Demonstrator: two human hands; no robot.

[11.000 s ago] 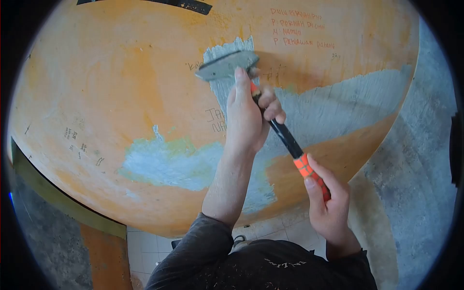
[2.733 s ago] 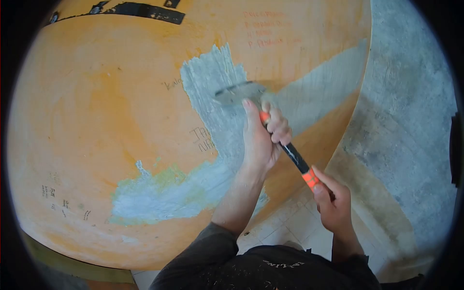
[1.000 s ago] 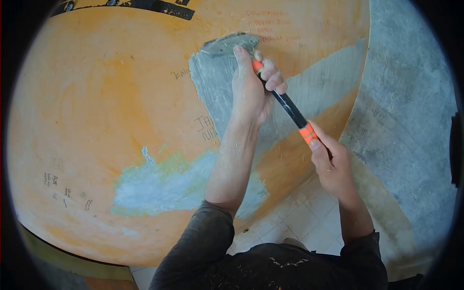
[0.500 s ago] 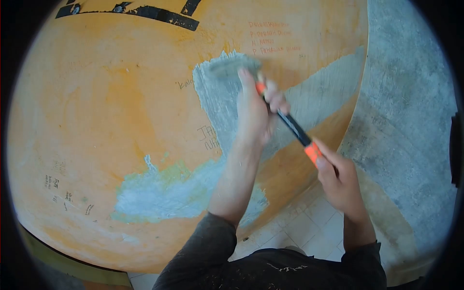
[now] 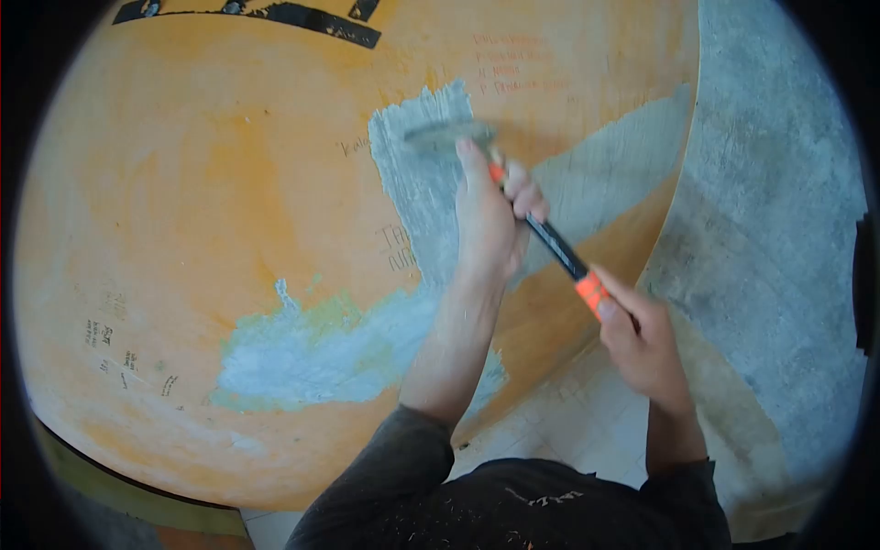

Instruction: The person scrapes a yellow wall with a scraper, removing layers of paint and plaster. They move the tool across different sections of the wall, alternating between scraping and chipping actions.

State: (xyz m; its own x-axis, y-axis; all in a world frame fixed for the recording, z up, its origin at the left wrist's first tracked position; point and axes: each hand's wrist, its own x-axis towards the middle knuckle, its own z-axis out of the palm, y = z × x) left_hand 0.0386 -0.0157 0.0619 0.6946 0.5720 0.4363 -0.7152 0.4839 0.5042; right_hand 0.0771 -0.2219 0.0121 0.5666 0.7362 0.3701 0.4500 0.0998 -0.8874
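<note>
A long-handled scraper (image 5: 557, 246) with a black shaft and orange bands lies across the upright painted wall. Its wide blade (image 5: 440, 137), blurred by motion, is against a grey scraped strip (image 5: 417, 197) in the orange paint. Just below the blade, my left hand (image 5: 495, 206) wraps around the upper shaft, thumb pointing up toward the blade. Lower right, my right hand (image 5: 642, 344) closes around the orange grip at the handle's end.
Orange paint (image 5: 183, 202) with handwriting and black lettering (image 5: 275, 14) covers most of the wall. A pale blue-grey patch (image 5: 302, 362) spreads lower left. Right of the wall's edge is a rough grey surface (image 5: 770, 229). Light floor tiles (image 5: 587, 426) show near my body.
The scraper blade has come slightly down the wall toward me, showing more of the grey strip above it. Both hands keep their hold, and the view has shifted a little.
</note>
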